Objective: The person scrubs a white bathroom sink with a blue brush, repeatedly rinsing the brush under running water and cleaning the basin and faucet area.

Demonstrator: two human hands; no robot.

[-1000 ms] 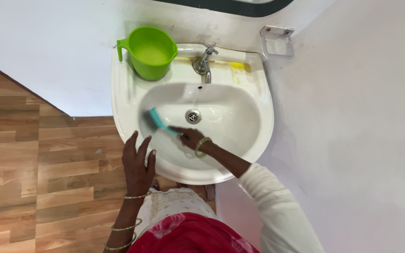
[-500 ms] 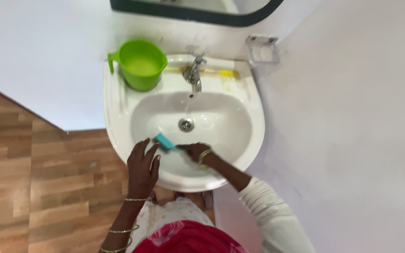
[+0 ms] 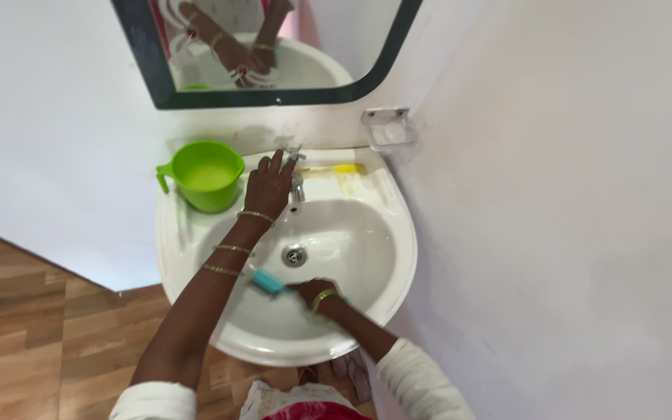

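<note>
- Nearest you, your right hand [image 3: 314,292] is gripping the handle of the teal brush [image 3: 267,281] down in the front of the sink [image 3: 398,257], fingers wrapped closed around it.
- The brush is lying with its long axis running left from that hand, bristle head pointing toward the sink's left wall.
- Just beyond, the drain [image 3: 295,254] is sitting in the middle of the bowl.
- Farther back, your left hand [image 3: 268,187] is reaching across to the tap [image 3: 296,183], fingers spread over its handle; how firmly it's gripping, you can't tell.
- The green jug [image 3: 202,176] is standing on the rim, left of that hand.
- Beyond, the mirror [image 3: 274,47] is reflecting both hands.
</note>
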